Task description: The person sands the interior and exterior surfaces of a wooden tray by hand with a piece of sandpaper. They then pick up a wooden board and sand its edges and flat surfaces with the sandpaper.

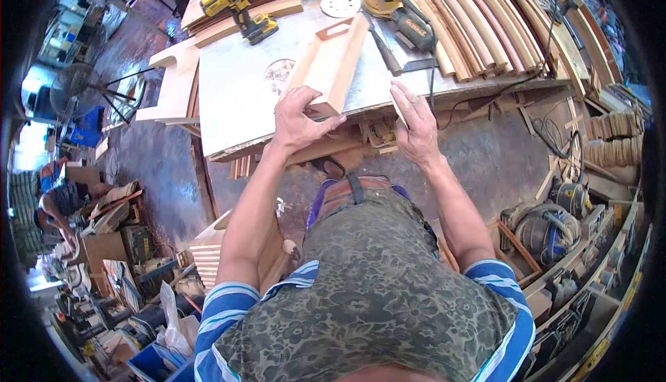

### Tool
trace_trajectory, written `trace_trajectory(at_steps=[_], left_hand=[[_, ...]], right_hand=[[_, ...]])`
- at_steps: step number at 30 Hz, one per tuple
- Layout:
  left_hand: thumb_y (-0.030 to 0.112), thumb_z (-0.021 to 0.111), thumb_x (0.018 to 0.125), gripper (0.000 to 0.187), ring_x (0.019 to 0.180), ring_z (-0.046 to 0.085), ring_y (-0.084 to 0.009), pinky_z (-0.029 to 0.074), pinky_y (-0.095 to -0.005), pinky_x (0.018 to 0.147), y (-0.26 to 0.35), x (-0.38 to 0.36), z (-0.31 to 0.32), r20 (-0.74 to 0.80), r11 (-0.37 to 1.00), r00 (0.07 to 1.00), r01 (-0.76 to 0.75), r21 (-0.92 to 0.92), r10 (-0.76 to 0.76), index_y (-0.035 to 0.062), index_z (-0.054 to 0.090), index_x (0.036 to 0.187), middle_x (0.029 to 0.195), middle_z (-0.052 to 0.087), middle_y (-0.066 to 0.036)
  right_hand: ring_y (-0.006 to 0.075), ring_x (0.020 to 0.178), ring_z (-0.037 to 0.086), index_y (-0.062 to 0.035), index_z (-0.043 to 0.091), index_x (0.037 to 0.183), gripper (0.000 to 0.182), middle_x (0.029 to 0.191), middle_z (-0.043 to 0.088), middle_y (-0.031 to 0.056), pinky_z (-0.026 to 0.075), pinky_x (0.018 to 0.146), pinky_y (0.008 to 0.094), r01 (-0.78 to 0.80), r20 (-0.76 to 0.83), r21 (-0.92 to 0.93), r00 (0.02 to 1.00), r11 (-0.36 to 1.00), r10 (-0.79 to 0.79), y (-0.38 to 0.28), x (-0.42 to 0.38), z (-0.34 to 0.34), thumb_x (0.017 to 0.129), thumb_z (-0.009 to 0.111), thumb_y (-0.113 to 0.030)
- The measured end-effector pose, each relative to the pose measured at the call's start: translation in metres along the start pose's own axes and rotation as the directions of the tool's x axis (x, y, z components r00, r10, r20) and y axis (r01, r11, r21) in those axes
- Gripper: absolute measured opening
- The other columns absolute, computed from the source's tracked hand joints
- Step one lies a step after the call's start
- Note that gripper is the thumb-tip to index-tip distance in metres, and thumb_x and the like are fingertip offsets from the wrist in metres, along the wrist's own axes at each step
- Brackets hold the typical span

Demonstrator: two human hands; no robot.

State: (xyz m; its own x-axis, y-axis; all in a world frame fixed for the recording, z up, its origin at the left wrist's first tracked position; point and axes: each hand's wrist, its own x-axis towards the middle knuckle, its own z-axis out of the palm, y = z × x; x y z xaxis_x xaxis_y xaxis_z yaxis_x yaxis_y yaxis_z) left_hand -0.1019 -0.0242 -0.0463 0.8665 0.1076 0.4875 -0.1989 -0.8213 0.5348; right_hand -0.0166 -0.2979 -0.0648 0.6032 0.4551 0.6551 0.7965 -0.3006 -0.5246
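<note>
My left hand (300, 120) grips the near end of a long, narrow wooden box (343, 70), thumb on the end and fingers over the side. The box lies on the white-topped workbench (232, 105) and points away from me. To its right, past the bench's front edge, my right hand (417, 124) is raised apart from the box. Its fingers are pressed together around a thin pale piece (397, 103) whose kind I cannot make out. Beyond that hand lies a chisel-like tool with a dark handle (385, 50).
A yellow cordless drill (239, 4) stands at the back left. Near a sander (401, 11) with a cord lies a round perforated disc (340, 5). Curved wooden strips (479, 25) are stacked at right. A fan (80, 91) and another person (66, 205) are at left.
</note>
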Motion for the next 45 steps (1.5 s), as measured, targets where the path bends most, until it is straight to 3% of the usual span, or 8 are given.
trace_trajectory(at_steps=[10, 18, 22, 26, 32, 36, 37, 45], left_hand=[[0.013, 0.087, 0.065, 0.026, 0.061, 0.068, -0.0263, 0.053, -0.0367, 0.058, -0.007, -0.016, -0.019, -0.144, 0.952, 0.989, -0.011, -0.305, -0.035, 0.0045, 0.065, 0.077, 0.069, 0.066, -0.012], [0.007, 0.08, 0.066, 0.019, 0.055, 0.063, -0.0257, 0.051, -0.0354, 0.055, -0.037, -0.006, -0.046, -0.057, 0.935, 0.998, -0.007, -0.353, -0.014, 0.0029, 0.066, 0.079, 0.064, 0.059, -0.014], [0.005, 0.077, 0.068, 0.018, 0.057, 0.064, -0.0279, 0.052, -0.0365, 0.056, -0.05, -0.002, -0.061, 0.091, 0.951, 0.996, 0.043, -0.307, -0.016, 0.0024, 0.069, 0.085, 0.068, 0.061, -0.013], [0.01, 0.088, 0.068, 0.034, 0.075, 0.073, -0.0259, 0.057, -0.0354, 0.072, -0.053, 0.01, -0.064, 0.118, 0.957, 0.991, -0.025, -0.29, 0.062, 0.0017, 0.074, 0.099, 0.091, 0.074, -0.011], [0.005, 0.075, 0.068, 0.031, 0.085, 0.074, -0.0374, 0.06, -0.0402, 0.072, -0.062, 0.013, -0.067, 0.127, 0.936, 0.988, -0.037, -0.351, 0.087, 0.0015, 0.073, 0.099, 0.101, 0.075, -0.016], [0.007, 0.078, 0.072, 0.032, 0.092, 0.075, -0.0391, 0.06, -0.042, 0.076, -0.051, 0.014, -0.078, 0.308, 0.933, 0.952, 0.112, -0.343, -0.001, 0.0028, 0.074, 0.103, 0.102, 0.077, -0.017], [0.009, 0.088, 0.075, 0.042, 0.097, 0.077, -0.0243, 0.059, -0.0356, 0.086, -0.048, 0.011, -0.081, 0.357, 0.915, 0.932, 0.195, -0.353, -0.061, 0.0013, 0.075, 0.114, 0.106, 0.079, -0.015], [0.001, 0.074, 0.073, 0.032, 0.082, 0.073, -0.033, 0.058, -0.038, 0.075, -0.049, 0.02, -0.078, 0.341, 0.941, 0.94, 0.1, -0.323, 0.017, 0.0031, 0.075, 0.106, 0.091, 0.072, -0.016]], right_hand=[[0.0313, 0.132, 0.057, -0.0145, 0.066, 0.143, 0.063, 0.15, 0.064, 0.0057, 0.045, 0.11, 0.0538, 0.507, 0.304, 0.053, 0.813, 0.86, -0.497, -0.055, 0.072, 0.058, 0.081, 0.067, -0.002], [0.0383, 0.137, 0.056, -0.0131, 0.064, 0.144, 0.06, 0.151, 0.062, 0.0095, 0.043, 0.109, 0.0641, 0.458, 0.427, -0.095, 0.821, 0.884, -0.379, -0.071, 0.098, 0.077, 0.084, 0.065, -0.009], [0.0372, 0.139, 0.055, -0.0115, 0.061, 0.148, 0.06, 0.154, 0.058, 0.015, 0.045, 0.108, 0.0593, 0.4, 0.406, -0.511, 0.893, 0.761, -0.196, -0.013, 0.134, 0.067, 0.088, 0.064, -0.005], [0.0363, 0.148, 0.049, -0.0139, 0.058, 0.152, 0.074, 0.156, 0.058, 0.0088, 0.035, 0.121, 0.0664, 0.433, 0.428, -0.131, 0.836, 0.892, -0.343, -0.09, 0.101, 0.087, 0.079, 0.068, -0.006], [0.0361, 0.144, 0.052, -0.015, 0.064, 0.142, 0.063, 0.154, 0.059, 0.0081, 0.033, 0.12, 0.0661, 0.332, 0.353, -0.53, 0.923, 0.78, -0.153, -0.018, 0.131, 0.075, 0.08, 0.066, -0.004], [0.0358, 0.152, 0.043, -0.0171, 0.064, 0.146, 0.074, 0.16, 0.053, 0.0099, 0.03, 0.126, 0.065, 0.375, 0.473, -0.046, 0.825, 0.926, -0.311, -0.106, 0.104, 0.086, 0.074, 0.07, 0.0], [0.0363, 0.148, 0.047, -0.0172, 0.064, 0.145, 0.071, 0.159, 0.054, 0.0096, 0.031, 0.125, 0.0649, 0.406, 0.383, -0.127, 0.862, 0.905, -0.333, -0.086, 0.102, 0.094, 0.076, 0.069, 0.0], [0.0396, 0.146, 0.048, -0.0233, 0.066, 0.143, 0.053, 0.157, 0.057, 0.0076, 0.031, 0.119, 0.0723, 0.149, 0.402, -0.477, 0.914, 0.866, 0.064, 0.014, 0.129, 0.079, 0.09, 0.066, -0.022]])
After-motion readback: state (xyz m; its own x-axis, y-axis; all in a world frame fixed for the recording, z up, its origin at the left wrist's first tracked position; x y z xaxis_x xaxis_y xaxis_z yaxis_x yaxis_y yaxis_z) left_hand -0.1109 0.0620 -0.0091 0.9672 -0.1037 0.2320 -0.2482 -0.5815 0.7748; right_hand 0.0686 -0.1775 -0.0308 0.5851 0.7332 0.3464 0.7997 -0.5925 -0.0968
